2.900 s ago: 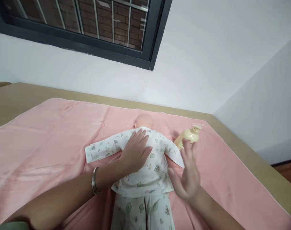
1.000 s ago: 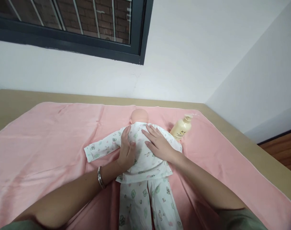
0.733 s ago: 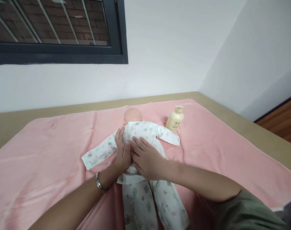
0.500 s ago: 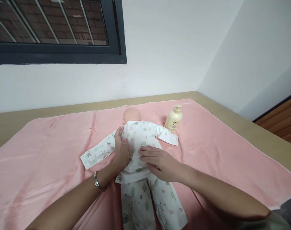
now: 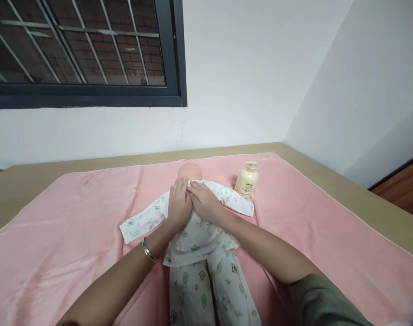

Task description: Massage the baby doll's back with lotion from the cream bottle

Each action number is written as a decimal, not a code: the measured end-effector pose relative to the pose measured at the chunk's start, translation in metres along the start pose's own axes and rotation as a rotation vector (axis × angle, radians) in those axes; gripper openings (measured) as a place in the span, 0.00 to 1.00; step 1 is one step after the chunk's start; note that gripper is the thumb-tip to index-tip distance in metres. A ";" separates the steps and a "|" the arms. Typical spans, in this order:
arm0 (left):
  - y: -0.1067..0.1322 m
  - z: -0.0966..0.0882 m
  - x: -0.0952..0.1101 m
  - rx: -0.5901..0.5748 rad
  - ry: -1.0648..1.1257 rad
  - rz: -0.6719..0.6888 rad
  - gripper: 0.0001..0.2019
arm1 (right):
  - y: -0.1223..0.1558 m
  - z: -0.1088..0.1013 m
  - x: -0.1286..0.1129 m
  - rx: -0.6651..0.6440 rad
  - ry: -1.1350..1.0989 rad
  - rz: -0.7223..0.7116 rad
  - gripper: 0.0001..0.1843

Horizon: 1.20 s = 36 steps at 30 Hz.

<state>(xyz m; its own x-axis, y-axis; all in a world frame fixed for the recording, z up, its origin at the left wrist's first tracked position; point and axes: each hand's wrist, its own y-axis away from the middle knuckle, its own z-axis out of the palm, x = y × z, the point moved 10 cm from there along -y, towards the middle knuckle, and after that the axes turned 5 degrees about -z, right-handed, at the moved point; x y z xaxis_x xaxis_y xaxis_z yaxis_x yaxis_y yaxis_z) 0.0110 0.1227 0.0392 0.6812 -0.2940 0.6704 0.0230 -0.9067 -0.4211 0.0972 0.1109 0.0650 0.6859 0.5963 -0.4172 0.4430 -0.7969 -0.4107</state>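
A baby doll (image 5: 190, 171) lies on a pink sheet with its head at the far end. It wears a white printed top (image 5: 196, 242) and matching trousers (image 5: 194, 290), sleeves spread to both sides. My left hand (image 5: 180, 201) lies flat on the upper part of the top, fingers stretched toward the doll's head. Beside it, my right hand (image 5: 205, 200) rests on the top too, its fingers extended and its fingertips meeting the left hand's fingers. Neither hand grips anything. The cloth under both palms is hidden.
A cream pump bottle (image 5: 247, 180) stands by the doll's right-hand sleeve. The pink sheet (image 5: 80, 226) covers most of the tan surface (image 5: 33, 181). White walls rise behind and to the right, with a barred window (image 5: 91, 50) at upper left.
Both hands have slid up the doll's top toward its head and come together. The right hand moved from the lower torso. The camera view has tilted up a little.
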 end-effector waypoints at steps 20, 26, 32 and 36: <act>0.052 -0.004 0.003 -0.093 -0.275 0.154 0.26 | 0.021 0.010 0.019 -0.179 0.156 0.077 0.31; 0.027 -0.002 0.000 -0.159 -0.183 0.097 0.27 | 0.049 0.012 -0.011 -0.073 0.197 0.068 0.31; 0.002 0.006 -0.003 -0.157 -0.186 -0.018 0.28 | 0.066 0.007 -0.021 -0.087 0.136 0.019 0.29; 0.044 -0.008 0.010 -0.089 -0.203 0.090 0.26 | 0.033 0.001 0.021 -0.127 0.136 0.111 0.29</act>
<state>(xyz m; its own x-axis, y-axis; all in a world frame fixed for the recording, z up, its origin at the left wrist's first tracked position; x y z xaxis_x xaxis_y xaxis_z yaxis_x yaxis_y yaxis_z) 0.0133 0.0773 0.0317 0.8109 -0.3159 0.4926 -0.1026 -0.9055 -0.4117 0.1258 0.0969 0.0414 0.8023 0.4923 -0.3377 0.4234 -0.8680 -0.2596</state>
